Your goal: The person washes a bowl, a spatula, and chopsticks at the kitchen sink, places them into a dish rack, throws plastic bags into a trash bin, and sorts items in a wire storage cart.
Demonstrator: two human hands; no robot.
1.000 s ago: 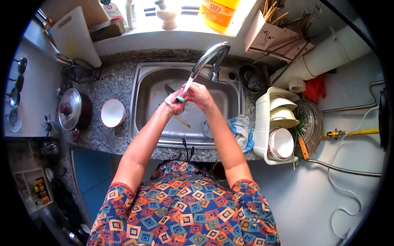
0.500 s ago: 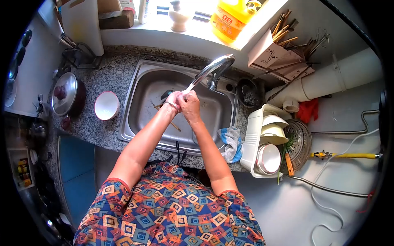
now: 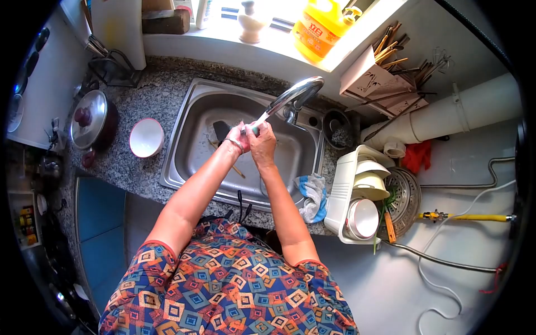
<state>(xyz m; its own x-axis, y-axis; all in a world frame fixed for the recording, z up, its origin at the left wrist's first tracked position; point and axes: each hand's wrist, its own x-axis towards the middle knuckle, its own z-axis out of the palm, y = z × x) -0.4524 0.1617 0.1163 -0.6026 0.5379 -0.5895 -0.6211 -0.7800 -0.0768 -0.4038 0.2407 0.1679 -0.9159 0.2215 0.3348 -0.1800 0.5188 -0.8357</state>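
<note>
Water runs from the curved chrome faucet onto both hands, held together over the steel sink. My left hand and my right hand close around a slim, pale green handle, of which only a short part shows between them. A dark flat head sticks out to the left of my left hand, seemingly the end of the same utensil. Below the hands, a pair of thin brown sticks lies in the sink, partly hidden by my left wrist.
Left of the sink stand a white bowl and a lidded pot. On the right are a blue-grey cloth, a dish rack with bowls, and a dark pan. A yellow jug stands on the sill.
The dark flat head now shows more clearly beside my left hand, and some of the green handle has come into view. The camera view has shifted slightly.
</note>
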